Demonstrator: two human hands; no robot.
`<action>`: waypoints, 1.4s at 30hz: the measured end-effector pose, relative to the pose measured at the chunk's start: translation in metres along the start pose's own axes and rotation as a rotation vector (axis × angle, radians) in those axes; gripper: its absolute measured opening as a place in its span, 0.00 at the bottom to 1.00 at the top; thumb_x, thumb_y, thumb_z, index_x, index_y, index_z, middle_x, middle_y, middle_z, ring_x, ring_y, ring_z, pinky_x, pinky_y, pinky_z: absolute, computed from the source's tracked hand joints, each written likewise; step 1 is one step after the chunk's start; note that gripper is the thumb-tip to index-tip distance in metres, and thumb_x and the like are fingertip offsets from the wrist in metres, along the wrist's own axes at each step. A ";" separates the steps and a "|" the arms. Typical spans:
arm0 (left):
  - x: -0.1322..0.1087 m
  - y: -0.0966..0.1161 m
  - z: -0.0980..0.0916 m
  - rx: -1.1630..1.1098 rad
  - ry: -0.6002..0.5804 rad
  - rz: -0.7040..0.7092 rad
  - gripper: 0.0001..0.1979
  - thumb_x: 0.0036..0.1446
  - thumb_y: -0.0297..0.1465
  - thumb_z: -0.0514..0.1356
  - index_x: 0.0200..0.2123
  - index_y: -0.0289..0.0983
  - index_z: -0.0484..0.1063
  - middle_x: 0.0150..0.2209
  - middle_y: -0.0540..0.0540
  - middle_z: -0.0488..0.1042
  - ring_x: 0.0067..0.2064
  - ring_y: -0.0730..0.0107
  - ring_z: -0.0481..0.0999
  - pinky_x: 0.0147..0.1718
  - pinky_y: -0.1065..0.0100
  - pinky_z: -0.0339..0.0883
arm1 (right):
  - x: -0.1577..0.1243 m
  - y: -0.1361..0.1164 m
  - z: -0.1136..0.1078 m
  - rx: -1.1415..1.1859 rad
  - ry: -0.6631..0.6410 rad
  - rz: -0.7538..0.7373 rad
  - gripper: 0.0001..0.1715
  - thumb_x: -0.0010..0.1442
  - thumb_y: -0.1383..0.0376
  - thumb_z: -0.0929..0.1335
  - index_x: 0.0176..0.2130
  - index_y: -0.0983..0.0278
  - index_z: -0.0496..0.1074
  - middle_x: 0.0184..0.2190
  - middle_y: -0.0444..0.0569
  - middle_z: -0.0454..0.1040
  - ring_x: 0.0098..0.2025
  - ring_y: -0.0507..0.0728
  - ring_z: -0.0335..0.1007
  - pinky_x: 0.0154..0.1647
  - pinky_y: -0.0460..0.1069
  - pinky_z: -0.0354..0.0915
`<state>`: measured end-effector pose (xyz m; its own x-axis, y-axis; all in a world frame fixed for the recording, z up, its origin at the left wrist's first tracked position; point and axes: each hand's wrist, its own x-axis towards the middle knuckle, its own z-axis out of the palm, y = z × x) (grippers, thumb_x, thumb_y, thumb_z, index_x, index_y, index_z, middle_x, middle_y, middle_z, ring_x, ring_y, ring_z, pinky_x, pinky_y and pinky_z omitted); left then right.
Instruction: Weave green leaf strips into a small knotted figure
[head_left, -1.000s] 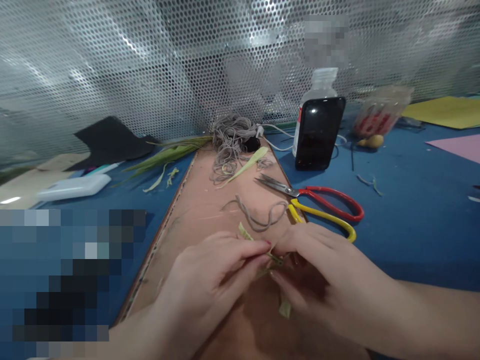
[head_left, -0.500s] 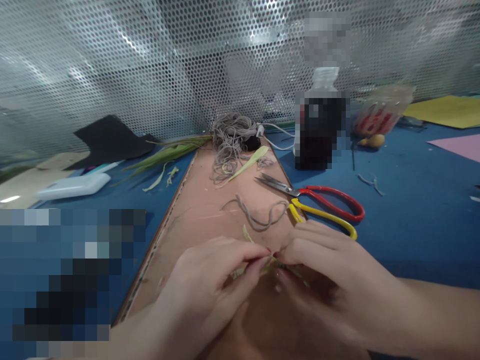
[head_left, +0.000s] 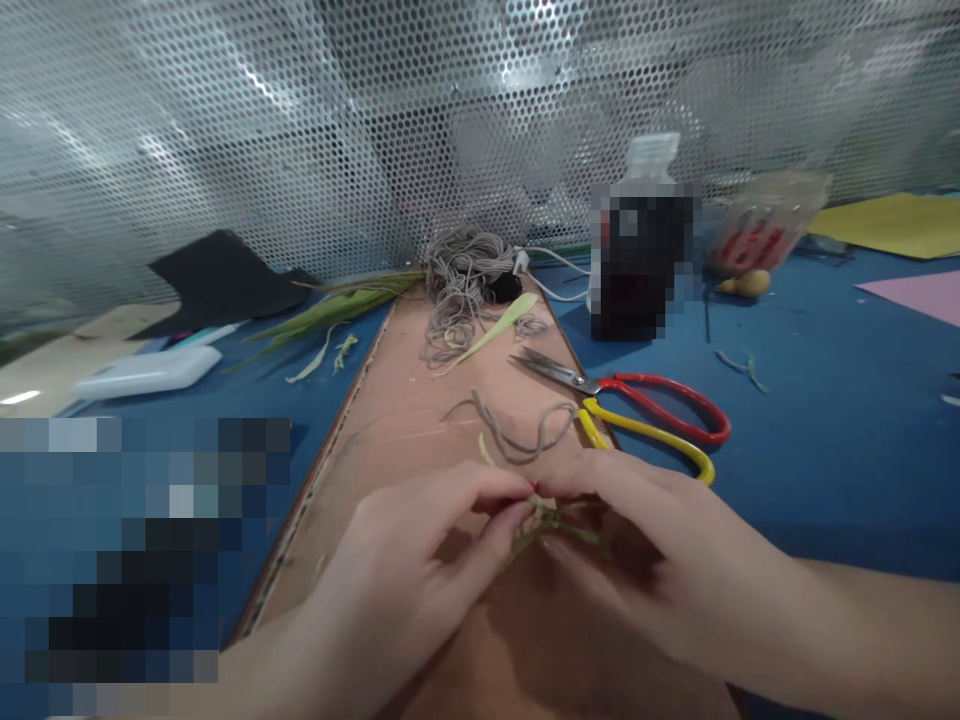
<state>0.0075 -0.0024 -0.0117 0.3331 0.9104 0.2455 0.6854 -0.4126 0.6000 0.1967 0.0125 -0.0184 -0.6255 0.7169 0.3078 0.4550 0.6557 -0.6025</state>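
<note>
Green strip (head_left: 553,519) bunched between both hands' fingertips

It lies above the near part of the brown board (head_left: 375,425), at the left hand's (head_left: 416,545) fingertips and just left of the right hand's (head_left: 664,545) curled fingers. The left thumb and forefinger pinch its left side; the right thumb and fingers bend around the other side, but whether they press together I cannot tell. What shows runs roughly crosswise between the hands; folds and blur hide its true long axis. Neither hand is clearly nearer.

Just beyond the fingertips lies a loose grey cord (head_left: 512,456). Scissors (head_left: 592,385) rest past the right hand, which partly covers the yellow handle, crowding that side. Farther along the board lie a pale leaf piece (head_left: 499,332) and a tangled cord bundle (head_left: 465,262), with perforated mesh (head_left: 337,150) behind.
</note>
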 end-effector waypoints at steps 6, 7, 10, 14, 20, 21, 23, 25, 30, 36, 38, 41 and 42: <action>-0.001 0.002 -0.004 0.031 0.045 0.019 0.06 0.53 0.28 0.58 0.34 0.44 0.70 0.30 0.60 0.77 0.29 0.80 0.76 0.30 0.82 0.66 | 0.001 -0.002 -0.004 0.037 0.037 -0.012 0.11 0.54 0.72 0.61 0.40 0.63 0.61 0.35 0.47 0.69 0.38 0.55 0.65 0.38 0.49 0.64; -0.001 0.002 -0.005 0.038 0.045 0.017 0.05 0.53 0.28 0.58 0.34 0.44 0.70 0.29 0.60 0.77 0.28 0.80 0.75 0.29 0.83 0.66 | 0.001 -0.002 -0.004 0.032 0.042 -0.019 0.12 0.53 0.72 0.61 0.39 0.63 0.62 0.35 0.47 0.69 0.38 0.55 0.65 0.38 0.50 0.64; 0.000 0.002 -0.005 0.038 0.047 0.017 0.05 0.53 0.28 0.58 0.33 0.44 0.70 0.29 0.59 0.77 0.28 0.80 0.75 0.27 0.83 0.66 | 0.002 -0.002 -0.004 0.029 0.038 -0.025 0.10 0.52 0.72 0.62 0.38 0.63 0.63 0.34 0.47 0.69 0.37 0.56 0.65 0.37 0.50 0.63; -0.001 0.002 -0.003 0.024 0.017 0.024 0.04 0.53 0.28 0.57 0.32 0.44 0.70 0.29 0.59 0.77 0.29 0.79 0.75 0.27 0.81 0.66 | 0.003 0.000 -0.003 0.024 0.029 -0.027 0.07 0.54 0.71 0.62 0.36 0.63 0.64 0.31 0.47 0.69 0.35 0.55 0.64 0.36 0.50 0.63; -0.002 0.003 -0.003 0.017 -0.001 0.091 0.07 0.54 0.27 0.55 0.36 0.42 0.69 0.27 0.54 0.72 0.28 0.77 0.71 0.28 0.77 0.65 | 0.005 0.003 0.001 0.021 0.037 -0.031 0.08 0.56 0.73 0.62 0.36 0.63 0.66 0.32 0.47 0.70 0.36 0.54 0.65 0.39 0.49 0.63; -0.002 0.003 -0.003 0.023 0.016 0.121 0.07 0.53 0.26 0.56 0.36 0.41 0.69 0.28 0.53 0.70 0.30 0.76 0.70 0.29 0.76 0.65 | 0.005 0.003 0.001 0.023 0.028 -0.034 0.07 0.56 0.72 0.62 0.36 0.63 0.66 0.32 0.47 0.70 0.36 0.53 0.65 0.38 0.49 0.63; -0.001 0.002 -0.004 0.039 0.046 0.168 0.08 0.52 0.25 0.57 0.36 0.40 0.70 0.30 0.50 0.67 0.33 0.74 0.69 0.33 0.73 0.65 | 0.005 0.002 0.000 0.024 0.014 -0.055 0.07 0.57 0.73 0.61 0.35 0.63 0.66 0.32 0.47 0.69 0.36 0.53 0.65 0.38 0.48 0.63; -0.001 0.002 -0.004 0.043 0.057 0.173 0.07 0.51 0.25 0.57 0.35 0.39 0.70 0.34 0.48 0.66 0.38 0.72 0.68 0.37 0.71 0.64 | 0.006 0.002 -0.001 0.021 0.008 -0.075 0.07 0.58 0.73 0.60 0.35 0.63 0.65 0.32 0.46 0.69 0.36 0.53 0.65 0.38 0.48 0.63; 0.000 0.000 -0.004 -0.023 -0.013 0.165 0.04 0.53 0.26 0.56 0.33 0.38 0.69 0.36 0.48 0.69 0.41 0.71 0.68 0.41 0.69 0.63 | 0.006 0.000 -0.004 0.029 0.030 -0.099 0.08 0.58 0.73 0.60 0.35 0.64 0.66 0.31 0.47 0.69 0.35 0.52 0.64 0.36 0.47 0.63; 0.002 0.000 -0.002 -0.111 -0.119 0.038 0.05 0.55 0.28 0.54 0.33 0.39 0.70 0.33 0.51 0.74 0.37 0.71 0.72 0.39 0.70 0.65 | 0.003 0.001 -0.003 0.019 0.027 -0.100 0.09 0.58 0.73 0.60 0.36 0.64 0.67 0.31 0.48 0.68 0.34 0.52 0.65 0.33 0.46 0.63; 0.002 0.001 -0.003 -0.131 -0.144 -0.039 0.06 0.56 0.29 0.54 0.33 0.41 0.71 0.33 0.52 0.75 0.36 0.71 0.73 0.37 0.72 0.66 | 0.003 0.001 -0.004 0.033 0.007 -0.078 0.08 0.58 0.72 0.60 0.38 0.63 0.65 0.34 0.48 0.69 0.37 0.53 0.65 0.37 0.47 0.64; 0.004 0.003 -0.006 -0.165 -0.153 -0.110 0.06 0.56 0.30 0.54 0.34 0.42 0.71 0.33 0.53 0.76 0.36 0.72 0.74 0.36 0.73 0.66 | 0.005 0.003 -0.004 0.081 -0.050 -0.037 0.09 0.59 0.71 0.60 0.41 0.63 0.62 0.38 0.48 0.69 0.41 0.53 0.65 0.43 0.47 0.63; 0.004 0.004 -0.007 -0.177 -0.143 -0.116 0.06 0.55 0.30 0.54 0.34 0.42 0.71 0.33 0.53 0.76 0.36 0.72 0.74 0.36 0.74 0.66 | 0.005 0.003 -0.004 0.091 -0.062 -0.023 0.09 0.60 0.71 0.59 0.41 0.62 0.62 0.38 0.48 0.69 0.42 0.53 0.64 0.43 0.47 0.63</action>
<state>0.0068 0.0004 -0.0030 0.3559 0.9323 0.0650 0.6042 -0.2826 0.7451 0.1975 0.0192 -0.0156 -0.6745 0.6839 0.2781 0.3820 0.6457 -0.6612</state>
